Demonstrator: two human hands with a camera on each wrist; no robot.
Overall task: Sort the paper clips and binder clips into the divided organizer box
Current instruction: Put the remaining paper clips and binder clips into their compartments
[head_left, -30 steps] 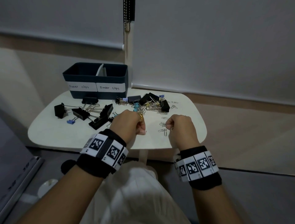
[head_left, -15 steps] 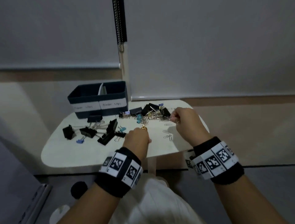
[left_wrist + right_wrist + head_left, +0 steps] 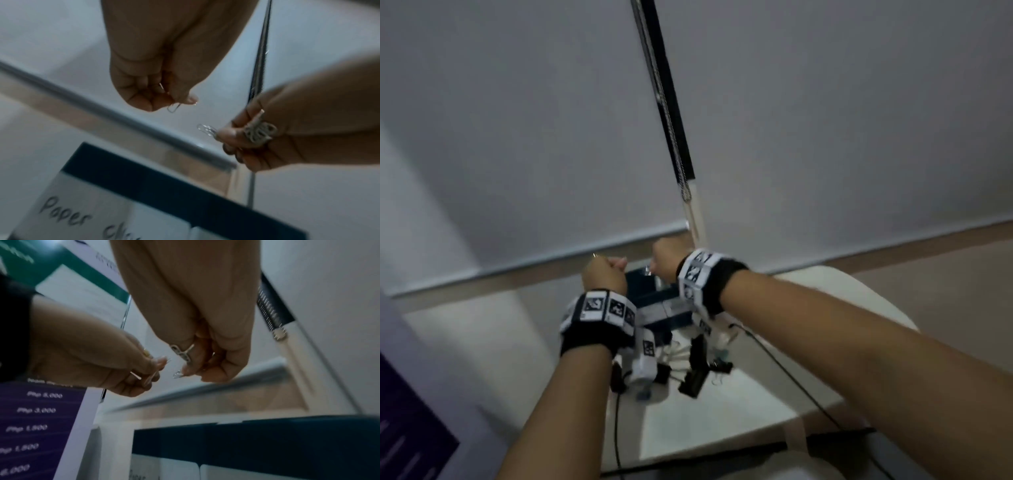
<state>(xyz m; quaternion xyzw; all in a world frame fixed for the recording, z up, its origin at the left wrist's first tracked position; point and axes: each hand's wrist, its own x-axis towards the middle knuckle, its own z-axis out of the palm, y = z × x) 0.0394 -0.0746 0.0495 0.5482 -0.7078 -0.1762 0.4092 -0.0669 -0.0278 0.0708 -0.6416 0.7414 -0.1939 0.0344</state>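
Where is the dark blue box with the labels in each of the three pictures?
Head: the organizer box sits mid-picture, mostly hidden between the two wrists, below the left hand and right hand.
Left wrist: along the bottom, its "Paper" label at lower left.
Right wrist: lower right, under the fists.
Shared landmark: the window blind's pull chain, above the box in every view.

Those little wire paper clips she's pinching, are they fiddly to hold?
Probably. The paper clip in the left hand is thin bare wire, likely light and slippery. The right hand grips several, which look tangled, so they may snag and fall together.
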